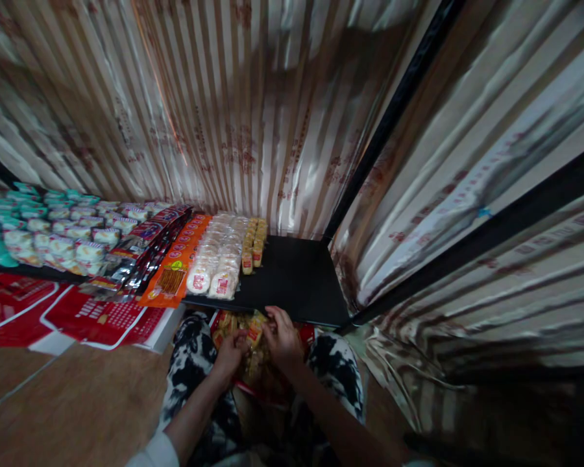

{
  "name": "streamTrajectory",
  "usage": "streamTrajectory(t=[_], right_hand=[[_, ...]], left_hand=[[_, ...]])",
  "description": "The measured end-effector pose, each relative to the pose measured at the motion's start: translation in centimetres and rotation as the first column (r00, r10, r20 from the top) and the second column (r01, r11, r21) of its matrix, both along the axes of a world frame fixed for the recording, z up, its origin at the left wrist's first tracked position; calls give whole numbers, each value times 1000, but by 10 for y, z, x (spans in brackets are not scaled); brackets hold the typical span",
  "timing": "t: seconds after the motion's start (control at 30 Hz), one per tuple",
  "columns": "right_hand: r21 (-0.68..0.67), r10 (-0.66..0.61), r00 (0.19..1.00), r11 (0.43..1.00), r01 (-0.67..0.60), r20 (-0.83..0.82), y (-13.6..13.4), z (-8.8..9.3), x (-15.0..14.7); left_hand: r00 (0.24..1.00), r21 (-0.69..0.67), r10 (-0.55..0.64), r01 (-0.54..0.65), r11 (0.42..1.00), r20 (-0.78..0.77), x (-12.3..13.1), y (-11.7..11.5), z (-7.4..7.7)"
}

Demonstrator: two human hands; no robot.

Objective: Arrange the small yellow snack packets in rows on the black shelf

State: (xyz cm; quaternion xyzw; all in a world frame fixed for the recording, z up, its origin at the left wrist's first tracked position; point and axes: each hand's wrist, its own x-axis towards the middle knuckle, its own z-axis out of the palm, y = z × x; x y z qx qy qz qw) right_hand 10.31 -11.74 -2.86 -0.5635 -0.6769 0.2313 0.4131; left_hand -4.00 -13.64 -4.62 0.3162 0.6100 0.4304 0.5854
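Observation:
Between my knees, my left hand [232, 350] and my right hand [283, 337] meet around a small yellow snack packet [255, 331]. My left fingers pinch its left side, while the right thumb and fingers close on its other side. Below them sits a red container [305, 333] with more yellow packets [260, 373] in it; whether it is a bag or a box I cannot tell. On the black shelf [299, 275] just ahead, short rows of similar yellow packets [253, 250] stand beside white round wrapped cakes [222, 285].
Left along the shelf lie orange packs [172, 272], dark shiny packs [143, 246], white packs [90, 250] and green packs [0, 243]. Red printed boxes [102, 318] stand on the floor at left. Black posts [384, 130] and striped sheeting [272, 117] enclose the back and right.

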Motion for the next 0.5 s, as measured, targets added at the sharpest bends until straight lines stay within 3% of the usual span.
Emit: streamTrajectory(t=[0.1,0.2,0.3,0.4,0.5], right_hand=[[-147,-134,974,983,108,-182,6,0,-1],[-220,-89,951,975,22,-296,12,-3,-5],[-185,-39,928,982,-33,-370,24,-8,-10],[-151,-60,940,988,9,-335,45,-11,-12],[-138,-91,976,988,65,-197,72,-10,-13]], left_hand=[[998,84,52,-50,995,-28,7,12,17],[998,160,60,-55,986,-28,15,24,24],[999,212,38,-34,977,-19,20,37,22],[992,220,73,-49,974,-105,22,49,18],[945,243,172,-104,964,-277,23,58,18]])
